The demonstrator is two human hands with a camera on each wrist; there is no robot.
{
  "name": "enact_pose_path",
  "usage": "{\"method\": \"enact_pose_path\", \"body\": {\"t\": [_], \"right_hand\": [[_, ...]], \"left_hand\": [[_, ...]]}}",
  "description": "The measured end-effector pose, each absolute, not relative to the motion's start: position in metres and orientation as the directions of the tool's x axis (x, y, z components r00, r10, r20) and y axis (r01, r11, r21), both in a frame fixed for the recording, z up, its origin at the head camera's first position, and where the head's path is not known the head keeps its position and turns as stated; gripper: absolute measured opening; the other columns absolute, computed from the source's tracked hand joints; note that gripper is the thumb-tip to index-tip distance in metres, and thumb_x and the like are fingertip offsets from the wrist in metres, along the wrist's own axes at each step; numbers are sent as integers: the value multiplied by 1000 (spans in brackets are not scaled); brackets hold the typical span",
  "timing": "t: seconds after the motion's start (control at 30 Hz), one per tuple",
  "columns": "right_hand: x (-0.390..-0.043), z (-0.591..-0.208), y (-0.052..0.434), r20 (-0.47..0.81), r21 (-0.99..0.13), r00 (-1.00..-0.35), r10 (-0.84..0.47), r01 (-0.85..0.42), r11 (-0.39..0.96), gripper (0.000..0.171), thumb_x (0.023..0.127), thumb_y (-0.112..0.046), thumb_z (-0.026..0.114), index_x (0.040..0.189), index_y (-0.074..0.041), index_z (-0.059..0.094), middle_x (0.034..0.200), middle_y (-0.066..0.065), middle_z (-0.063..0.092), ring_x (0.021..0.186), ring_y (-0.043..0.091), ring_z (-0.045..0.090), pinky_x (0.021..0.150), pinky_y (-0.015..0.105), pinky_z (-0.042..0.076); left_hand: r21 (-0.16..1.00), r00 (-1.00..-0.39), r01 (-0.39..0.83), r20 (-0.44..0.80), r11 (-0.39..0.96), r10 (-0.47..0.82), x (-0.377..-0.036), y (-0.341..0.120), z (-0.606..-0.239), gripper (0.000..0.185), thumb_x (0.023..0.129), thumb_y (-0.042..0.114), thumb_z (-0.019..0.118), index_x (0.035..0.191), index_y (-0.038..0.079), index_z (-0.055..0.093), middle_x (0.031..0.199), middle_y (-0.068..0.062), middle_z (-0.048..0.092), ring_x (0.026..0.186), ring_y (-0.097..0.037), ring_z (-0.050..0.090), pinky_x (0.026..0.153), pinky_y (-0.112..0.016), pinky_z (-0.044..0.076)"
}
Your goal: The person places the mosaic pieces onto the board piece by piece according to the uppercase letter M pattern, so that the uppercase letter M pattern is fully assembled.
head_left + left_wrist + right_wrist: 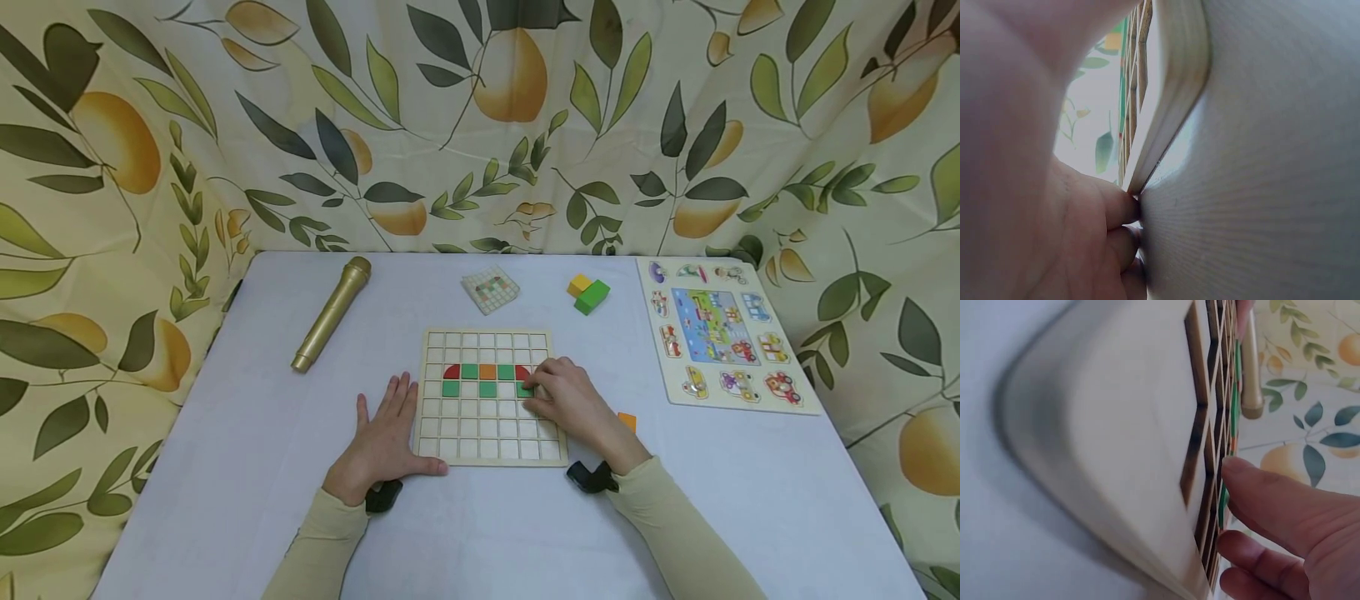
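On the white worktop (pixel 225 467), the wooden grid board (pixel 487 433) sits at centre frame, the left hand (pixel 386 437) lying flat with straight fingers against its left edge and the right hand (pixel 566 400) curled over the board's right side, its grip pinching a green tile (pixel 525 389) into a cell. A likely slip is the tile catching on a cell wall and tipping, or the board sliding if the left hand eases off. Only the head view shows the gold microphone (pixel 332 313) at upper left and the loose blocks (pixel 588 292); the right wrist view shows fingertips (pixel 1238 469) at the grid close up.
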State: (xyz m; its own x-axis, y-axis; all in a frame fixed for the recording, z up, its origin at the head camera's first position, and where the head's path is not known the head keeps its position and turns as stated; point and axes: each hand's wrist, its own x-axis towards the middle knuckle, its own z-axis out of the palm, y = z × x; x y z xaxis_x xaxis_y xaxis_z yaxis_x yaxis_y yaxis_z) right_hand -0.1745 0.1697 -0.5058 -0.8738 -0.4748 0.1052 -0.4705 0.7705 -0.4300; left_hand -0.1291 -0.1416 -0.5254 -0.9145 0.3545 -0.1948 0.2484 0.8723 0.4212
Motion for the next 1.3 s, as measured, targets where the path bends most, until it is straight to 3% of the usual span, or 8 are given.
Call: {"method": "enact_pose_path", "body": {"t": [0.2, 0.57, 1.3], "right_hand": [[-170, -505, 178, 101, -427, -870, -483, -477, 768, 31, 82, -26, 81, 107, -8, 74, 105, 3, 62, 97, 22, 51, 83, 42, 41], [-152, -505, 211, 93, -432, -922, -375, -377, 820, 39, 82, -26, 80, 114, -5, 71, 108, 6, 63, 103, 25, 51, 88, 45, 40], [-124, -506, 246, 63, -419, -943, -327, -322, 849, 35, 80, -22, 83, 108, -4, 73, 103, 7, 63, 96, 24, 50, 82, 45, 40]], "left_hand": [[418, -914, 241, -206, 876, 350, -129, -141, -525, 138, 58, 77, 76, 154, -2, 14, 161, -16, 3, 147, -30, -6, 104, -69, -9], [414, -913, 236, -215, 879, 346, -130, -140, -525, 139, 58, 77, 75, 155, -1, 13, 161, -15, 2, 147, -29, -6, 104, -68, -10], [416, -913, 240, -211, 877, 349, -129, -141, -524, 139, 59, 77, 75, 155, -1, 13, 161, -15, 1, 147, -29, -6, 104, -69, -10]]}}
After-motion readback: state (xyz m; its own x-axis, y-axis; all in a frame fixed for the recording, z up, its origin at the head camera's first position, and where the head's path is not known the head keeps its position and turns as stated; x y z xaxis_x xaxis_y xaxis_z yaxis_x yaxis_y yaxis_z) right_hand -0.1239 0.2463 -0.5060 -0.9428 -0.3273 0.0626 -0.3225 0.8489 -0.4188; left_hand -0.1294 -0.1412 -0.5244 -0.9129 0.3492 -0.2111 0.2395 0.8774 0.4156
